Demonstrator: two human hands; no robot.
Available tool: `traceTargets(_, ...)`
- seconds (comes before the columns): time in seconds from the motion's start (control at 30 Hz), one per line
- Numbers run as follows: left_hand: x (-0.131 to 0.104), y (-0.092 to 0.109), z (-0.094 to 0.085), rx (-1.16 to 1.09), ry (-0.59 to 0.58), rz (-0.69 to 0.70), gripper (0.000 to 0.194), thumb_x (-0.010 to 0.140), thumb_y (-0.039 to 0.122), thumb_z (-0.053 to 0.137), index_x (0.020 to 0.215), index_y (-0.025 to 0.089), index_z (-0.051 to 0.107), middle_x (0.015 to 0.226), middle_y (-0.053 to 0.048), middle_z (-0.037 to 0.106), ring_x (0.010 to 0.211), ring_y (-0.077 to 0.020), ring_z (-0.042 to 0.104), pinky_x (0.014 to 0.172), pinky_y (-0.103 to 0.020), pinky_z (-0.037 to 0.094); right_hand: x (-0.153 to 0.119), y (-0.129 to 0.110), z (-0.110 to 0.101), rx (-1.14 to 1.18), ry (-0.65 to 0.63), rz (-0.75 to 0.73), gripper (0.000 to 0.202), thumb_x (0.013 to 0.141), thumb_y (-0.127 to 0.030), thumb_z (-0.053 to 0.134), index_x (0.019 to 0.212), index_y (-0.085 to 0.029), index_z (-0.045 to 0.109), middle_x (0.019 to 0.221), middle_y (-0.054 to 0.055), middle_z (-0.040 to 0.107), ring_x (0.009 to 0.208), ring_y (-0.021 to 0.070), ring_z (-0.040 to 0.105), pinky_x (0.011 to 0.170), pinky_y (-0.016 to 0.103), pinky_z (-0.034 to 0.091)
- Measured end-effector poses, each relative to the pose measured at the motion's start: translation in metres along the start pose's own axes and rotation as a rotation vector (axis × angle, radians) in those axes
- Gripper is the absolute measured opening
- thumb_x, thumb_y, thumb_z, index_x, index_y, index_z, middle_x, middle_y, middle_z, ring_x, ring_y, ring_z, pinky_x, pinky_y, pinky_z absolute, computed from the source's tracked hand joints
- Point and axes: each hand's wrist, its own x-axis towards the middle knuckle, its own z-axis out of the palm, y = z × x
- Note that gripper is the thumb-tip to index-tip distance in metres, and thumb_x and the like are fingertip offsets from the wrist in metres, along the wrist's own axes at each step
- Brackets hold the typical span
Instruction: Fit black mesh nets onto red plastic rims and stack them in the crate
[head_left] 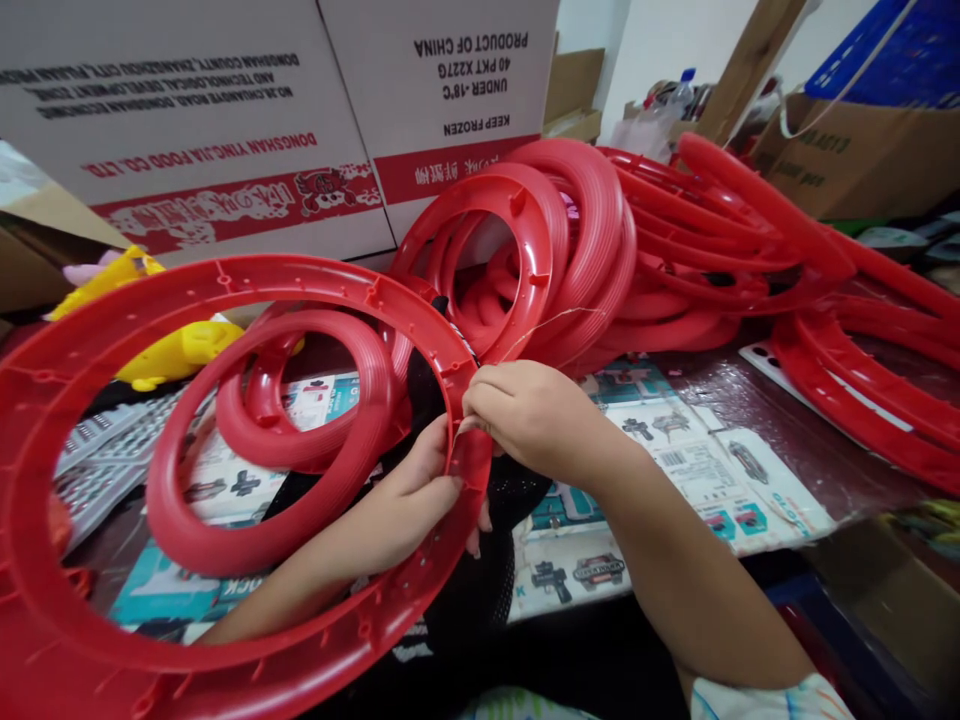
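A large red plastic ring (300, 275), ribbed on its inner face, leans in front of me at the left. Reaching through it from inside, my left hand (431, 470) is closed round its right side, thumb on the rim and fingertips showing beyond. My right hand (525, 410) pinches a thin tan thread or wire (562, 315) at that same rim; a loose length arcs up and to the right. Dark mesh fabric (517, 490) hangs behind the ring below my hands. Beyond the big ring, smaller red ribbed rings (180, 510) rest on the table.
Several red rings (585, 200) are piled at the back, with more red curved pieces (862, 400) at right. A white carton (262, 90) stands behind them. Printed cardboard (675, 460) lies on the dark table. Yellow plastic toys (176, 355) and grey grid pieces (120, 470) are at left.
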Motion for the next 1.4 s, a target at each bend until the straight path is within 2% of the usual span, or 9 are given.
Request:
traceTargets(0.17,-0.003,0.001,-0.002,0.037,-0.055,-0.079,0.056,0.084,0.018,0.043,0.136,0.025,0.022,0.076,0.001,0.068,0.060,-0.0165,0.067,0.058,-0.028,0.055,0.000,-0.003,-0.004,0.178,-0.102,0.114,0.012,0.088,-0.007,0.050,0.087,-0.014,0.060,0.080,0.002,0.061,0.067,0.0121,0.050,0.059,0.023,0.034)
traceTargets(0.3,-0.004,0.001,-0.002,0.070,-0.082,-0.091,0.053,0.084,0.018,0.044,0.133,0.024,0.025,0.077,0.001,0.068,0.061,-0.0163,0.066,0.057,-0.028,0.054,0.000,0.000,-0.009,0.251,-0.138,0.090,0.015,0.088,-0.005,0.050,0.088,-0.012,0.062,0.084,0.003,0.061,0.071,0.0117,0.052,0.064,0.022,0.039)
traceTargets(0.43,-0.003,0.003,0.000,-0.008,-0.098,-0.098,0.058,0.080,0.018,0.051,0.131,0.024,0.022,0.084,-0.002,0.069,0.061,-0.0170,0.067,0.057,-0.030,0.054,-0.002,0.003,-0.011,0.234,-0.095,0.002,0.017,0.089,-0.007,0.048,0.086,-0.011,0.065,0.085,0.006,0.060,0.074,0.0129,0.052,0.067,0.023,0.041)
traceTargets(0.6,0.000,0.003,0.003,-0.104,-0.055,0.041,0.058,0.070,0.018,0.064,0.117,0.024,0.031,0.094,-0.002,0.067,0.067,-0.0165,0.068,0.061,-0.028,0.052,-0.003,0.001,-0.012,0.226,-0.015,-0.021,0.027,0.094,-0.019,0.046,0.078,-0.012,0.067,0.079,0.005,0.059,0.071,0.0128,0.050,0.067,0.025,0.041)
traceTargets(0.73,0.000,-0.004,0.003,-0.128,-0.059,0.047,0.050,0.073,0.014,0.058,0.114,0.024,0.031,0.081,0.002,0.066,0.058,-0.0136,0.063,0.054,-0.026,0.049,-0.003,0.000,-0.012,0.281,0.014,-0.004,0.025,0.093,-0.020,0.050,0.078,-0.012,0.069,0.078,0.005,0.059,0.070,0.0124,0.052,0.066,0.025,0.042)
traceTargets(0.9,0.002,-0.010,0.004,-0.211,0.006,0.108,0.030,0.087,0.043,0.050,0.105,0.023,0.037,0.072,0.001,0.066,0.053,-0.0157,0.061,0.048,-0.027,0.048,-0.003,0.000,-0.013,0.347,0.029,0.009,0.022,0.090,-0.019,0.055,0.075,-0.012,0.069,0.073,0.003,0.057,0.065,0.0107,0.052,0.063,0.024,0.042)
traceTargets(1.0,0.004,-0.011,0.005,-0.081,0.076,0.131,0.020,0.093,0.042,0.044,0.097,0.023,0.040,0.069,0.003,0.064,0.051,-0.0142,0.061,0.051,-0.028,0.051,-0.003,0.000,-0.013,0.348,0.026,0.020,0.024,0.091,-0.021,0.055,0.072,-0.013,0.068,0.073,0.003,0.058,0.065,0.0105,0.052,0.063,0.024,0.042)
traceTargets(1.23,0.002,-0.012,0.008,-0.060,0.066,0.159,0.037,0.093,0.040,0.047,0.124,0.025,0.035,0.081,0.000,0.068,0.055,-0.0169,0.066,0.052,-0.031,0.056,-0.003,-0.002,-0.013,0.324,0.039,0.000,0.021,0.091,-0.021,0.055,0.080,-0.012,0.070,0.078,0.004,0.061,0.071,0.0111,0.055,0.066,0.023,0.044)
traceTargets(1.4,0.004,-0.009,0.009,-0.093,0.041,0.125,0.032,0.089,0.038,0.054,0.111,0.024,0.035,0.077,0.000,0.069,0.052,-0.0163,0.066,0.051,-0.029,0.055,-0.003,-0.003,-0.013,0.327,0.013,-0.019,0.021,0.091,-0.023,0.056,0.080,-0.013,0.070,0.077,0.004,0.061,0.070,0.0113,0.055,0.067,0.024,0.043)
